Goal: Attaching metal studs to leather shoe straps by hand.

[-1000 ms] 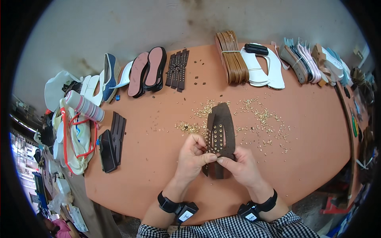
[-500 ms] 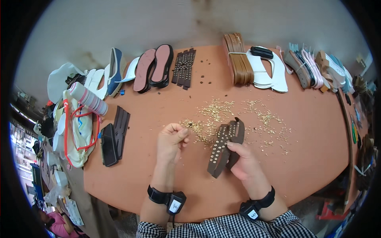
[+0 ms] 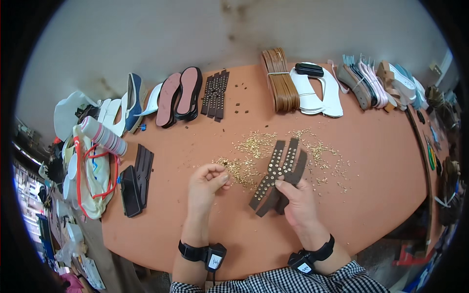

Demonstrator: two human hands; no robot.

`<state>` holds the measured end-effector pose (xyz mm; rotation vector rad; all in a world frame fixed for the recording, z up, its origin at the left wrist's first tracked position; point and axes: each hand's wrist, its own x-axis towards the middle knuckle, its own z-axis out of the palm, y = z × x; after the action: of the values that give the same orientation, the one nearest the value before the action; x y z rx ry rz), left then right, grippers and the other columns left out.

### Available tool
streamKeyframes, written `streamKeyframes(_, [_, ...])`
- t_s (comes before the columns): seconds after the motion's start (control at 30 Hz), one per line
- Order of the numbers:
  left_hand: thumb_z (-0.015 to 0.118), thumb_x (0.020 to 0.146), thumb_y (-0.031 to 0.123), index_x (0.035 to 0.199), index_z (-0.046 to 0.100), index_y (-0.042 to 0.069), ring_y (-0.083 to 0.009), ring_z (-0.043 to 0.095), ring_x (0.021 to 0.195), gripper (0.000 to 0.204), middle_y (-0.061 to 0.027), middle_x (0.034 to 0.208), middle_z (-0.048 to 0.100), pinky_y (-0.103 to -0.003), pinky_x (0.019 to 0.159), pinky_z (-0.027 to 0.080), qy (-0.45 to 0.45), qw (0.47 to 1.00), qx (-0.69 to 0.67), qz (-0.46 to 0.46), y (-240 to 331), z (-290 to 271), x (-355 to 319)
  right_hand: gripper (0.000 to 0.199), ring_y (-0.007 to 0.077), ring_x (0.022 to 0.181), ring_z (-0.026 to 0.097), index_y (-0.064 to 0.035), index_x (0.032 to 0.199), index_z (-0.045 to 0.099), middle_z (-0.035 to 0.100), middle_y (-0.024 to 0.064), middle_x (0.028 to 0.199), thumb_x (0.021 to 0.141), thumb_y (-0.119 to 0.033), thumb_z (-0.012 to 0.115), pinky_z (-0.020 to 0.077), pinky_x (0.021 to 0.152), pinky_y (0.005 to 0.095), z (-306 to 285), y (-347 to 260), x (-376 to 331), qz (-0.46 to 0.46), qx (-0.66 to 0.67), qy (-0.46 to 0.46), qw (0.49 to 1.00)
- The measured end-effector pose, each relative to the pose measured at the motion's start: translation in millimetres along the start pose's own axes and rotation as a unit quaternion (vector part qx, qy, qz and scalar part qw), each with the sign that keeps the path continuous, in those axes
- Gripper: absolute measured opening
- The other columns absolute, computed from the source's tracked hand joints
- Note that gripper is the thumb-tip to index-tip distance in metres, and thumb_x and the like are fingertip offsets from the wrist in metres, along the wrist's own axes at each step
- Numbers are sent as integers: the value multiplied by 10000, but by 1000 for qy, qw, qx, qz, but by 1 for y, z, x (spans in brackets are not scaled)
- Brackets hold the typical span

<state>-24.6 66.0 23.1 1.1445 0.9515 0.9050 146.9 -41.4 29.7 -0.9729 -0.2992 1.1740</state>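
Observation:
My right hand [image 3: 298, 201] grips a dark brown studded sandal upper [image 3: 266, 183], its thumb pressed on the front. Slit strips of the upper fan out above and below the thumb, with rows of gold-coloured studs along several of them. My left hand [image 3: 207, 184] is raised to the left of the upper, apart from it, with thumb and fingers pinched together. Whatever the pinch may hold is too small to make out. Loose gold studs [image 3: 249, 149] lie scattered on the brown table [image 3: 171, 237] behind and beside both hands.
Along the back stand pink-topped soles [image 3: 187, 95], a finished studded upper [image 3: 215, 95], a bundle of brown strips [image 3: 281, 83] and white insoles [image 3: 317, 95]. At left lie a phone [image 3: 130, 193], dark uppers [image 3: 143, 168], a striped cup [image 3: 110, 137] and a bag [image 3: 100, 188].
The upper has turned in my right hand, so its strips now spread upward and show more studs. My left hand has shifted slightly left and down, still pinched. The whole view has tilted a little.

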Motion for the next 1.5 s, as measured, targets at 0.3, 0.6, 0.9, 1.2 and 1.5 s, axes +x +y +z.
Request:
streamKeyframes(0.3, [547, 806, -32, 897, 550, -29, -187, 615, 685, 91, -145, 798, 614, -260, 595, 515, -11, 998, -31, 58, 7, 18, -12, 171, 126, 705, 574, -25, 953, 569, 608, 50, 850, 800, 26, 513, 461, 600, 261, -5, 3, 0, 56, 38, -45, 997])
streamKeyframes(0.6, [573, 754, -94, 844, 537, -24, -200, 617, 713, 120, -162, 803, 609, -263, 590, 514, -58, 989, -30, 133, 14, 29, -26, 239, 124, 730, 573, -21, 1014, 536, 606, 68, 891, 787, 53, 531, 467, 646, 244, -3, 5, 2, 61, 53, -57, 995])
streamKeyframes(0.9, [581, 742, -104, 797, 528, -5, -138, 550, 730, 125, -96, 852, 553, -222, 645, 465, -77, 981, 7, 176, 6, 46, -36, 250, 128, 747, 578, -3, 1024, 525, 605, 85, 904, 787, 77, 531, 487, 664, 247, -3, 12, -1, 31, 43, -56, 997])
streamKeyframes(1.2, [701, 677, 13, 738, 572, 40, -140, 434, 841, 146, -39, 927, 427, -255, 745, 384, -99, 959, 106, 244, 1, 47, -32, 244, 118, 791, 579, 10, 1021, 521, 591, 76, 949, 788, 80, 533, 490, 695, 228, 2, 12, -4, 10, 49, -66, 997])
streamKeyframes(1.5, [738, 631, 19, 710, 609, 37, -166, 409, 949, 153, -47, 997, 392, -298, 850, 355, -129, 970, -15, 207, -9, 46, -26, 219, 59, 753, 544, -14, 983, 552, 590, 29, 904, 775, 53, 567, 442, 639, 179, 7, 9, -13, 4, 17, -65, 998])
